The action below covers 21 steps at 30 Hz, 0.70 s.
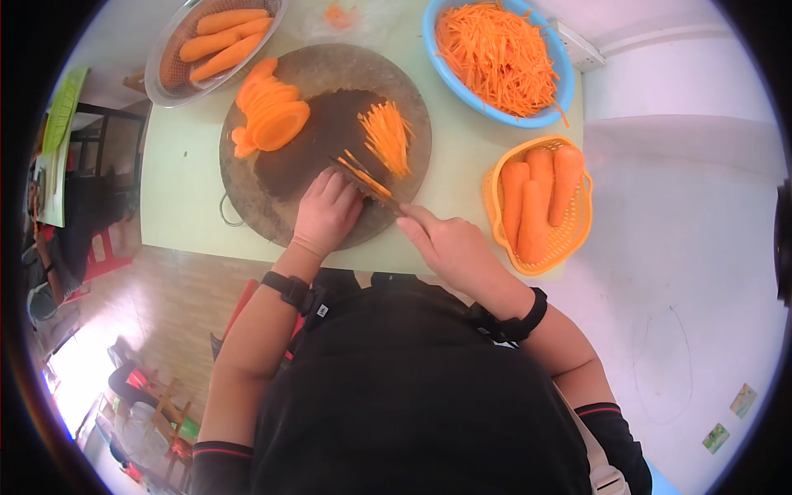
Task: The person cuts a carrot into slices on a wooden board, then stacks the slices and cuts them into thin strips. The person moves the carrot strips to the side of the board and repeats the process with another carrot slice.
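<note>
My right hand [445,243] is closed round the handle of a knife [369,180], whose blade lies slantwise over the round cutting board [247,190]. Against the blade's left side rests my left hand [330,206], its fingers bent and pressed together; what lies under them is hidden. A few cut carrot strips cling along the blade. On the board's right part is a small pile of carrot strips [386,139]. Overlapping carrot slices [276,115] lie at the board's upper left.
A steel colander [157,70] with several carrots is at the upper left. At the upper right stands a blue bowl [450,78] of shredded carrot, with a yellow basket [495,206] of carrots below it. Part of another person [82,223] shows far left.
</note>
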Available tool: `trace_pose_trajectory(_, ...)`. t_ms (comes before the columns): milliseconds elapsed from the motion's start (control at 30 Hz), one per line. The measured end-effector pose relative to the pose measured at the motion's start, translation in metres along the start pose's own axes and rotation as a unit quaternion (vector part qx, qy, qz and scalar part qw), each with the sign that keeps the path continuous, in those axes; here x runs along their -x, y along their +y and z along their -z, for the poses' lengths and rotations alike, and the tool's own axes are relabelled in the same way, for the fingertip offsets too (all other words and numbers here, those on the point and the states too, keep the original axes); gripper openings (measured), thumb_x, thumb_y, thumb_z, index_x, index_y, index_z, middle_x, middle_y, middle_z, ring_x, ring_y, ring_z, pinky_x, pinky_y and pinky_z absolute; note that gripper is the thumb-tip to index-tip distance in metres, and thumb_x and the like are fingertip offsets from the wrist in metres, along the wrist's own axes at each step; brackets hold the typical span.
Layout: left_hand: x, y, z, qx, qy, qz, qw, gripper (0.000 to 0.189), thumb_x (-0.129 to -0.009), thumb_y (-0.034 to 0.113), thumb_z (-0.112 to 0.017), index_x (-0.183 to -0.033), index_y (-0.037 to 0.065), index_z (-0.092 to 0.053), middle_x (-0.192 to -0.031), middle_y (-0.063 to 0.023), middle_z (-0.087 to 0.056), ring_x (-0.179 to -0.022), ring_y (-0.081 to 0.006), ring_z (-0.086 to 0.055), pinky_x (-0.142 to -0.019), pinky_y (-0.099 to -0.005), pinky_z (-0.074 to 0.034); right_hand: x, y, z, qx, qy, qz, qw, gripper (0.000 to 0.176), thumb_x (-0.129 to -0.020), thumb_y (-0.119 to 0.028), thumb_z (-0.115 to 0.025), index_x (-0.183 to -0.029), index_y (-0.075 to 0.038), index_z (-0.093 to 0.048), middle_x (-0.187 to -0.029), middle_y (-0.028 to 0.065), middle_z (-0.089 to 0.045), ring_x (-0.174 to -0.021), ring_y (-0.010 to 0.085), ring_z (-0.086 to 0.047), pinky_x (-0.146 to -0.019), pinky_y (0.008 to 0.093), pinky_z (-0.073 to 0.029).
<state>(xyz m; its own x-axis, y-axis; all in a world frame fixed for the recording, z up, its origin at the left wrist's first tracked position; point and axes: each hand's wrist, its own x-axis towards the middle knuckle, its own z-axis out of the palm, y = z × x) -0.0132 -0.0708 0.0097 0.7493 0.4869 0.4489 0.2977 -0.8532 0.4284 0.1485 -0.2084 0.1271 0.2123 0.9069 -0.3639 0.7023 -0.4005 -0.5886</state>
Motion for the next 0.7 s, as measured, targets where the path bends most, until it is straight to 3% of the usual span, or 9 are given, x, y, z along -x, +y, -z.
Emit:
trace_pose_trajectory(533,0.005,-0.004,-0.002,0.013,-0.023,0.008,1.0,0.031,-0.069,0.007,-0.072,-0.098,0.004,-0.064,-0.1,-0.0099,-0.059,-0.098,-0.0298,-0.06,-0.081,-0.0388,-0.053,-0.021,-0.001,-0.018,0.005,0.008,0.017,1.0,0.044,-0.102,-0.043,-0.043,-0.119,-0.006,-0.059,-0.065,0.0197,-0.063,-0.062,0.0391,-0.064,-0.059,0.0496,-0.051)
trace_pose_trajectory(633,0.003,-0.003,-0.003,-0.004,-0.007,-0.002,1.0,0.029,-0.069,0.007,-0.072,-0.097,0.004,-0.063,-0.101,-0.0098,-0.059,-0.099,-0.0298,-0.06,-0.081,-0.0387,-0.054,-0.034,0.007,-0.028,-0.012,0.037,0.04,0.998,0.043,-0.102,-0.043,-0.043,-0.117,-0.007,-0.061,-0.066,0.0211,-0.063,-0.061,0.0397,-0.063,-0.057,0.0497,-0.05)
trace_pose_trajectory(700,0.0,-0.001,0.0,0.001,-0.003,-0.004,1.0,0.028,-0.07,0.006,-0.071,-0.096,0.003,-0.063,-0.101,-0.0098,-0.06,-0.1,-0.0298,-0.061,-0.081,-0.0386,-0.054,-0.039,0.017,-0.034,-0.084,0.101,0.077,0.988,0.045,-0.103,-0.044,-0.041,-0.114,-0.005,-0.062,-0.063,0.0198,-0.06,-0.052,0.0346,-0.061,-0.052,0.0452,-0.049)
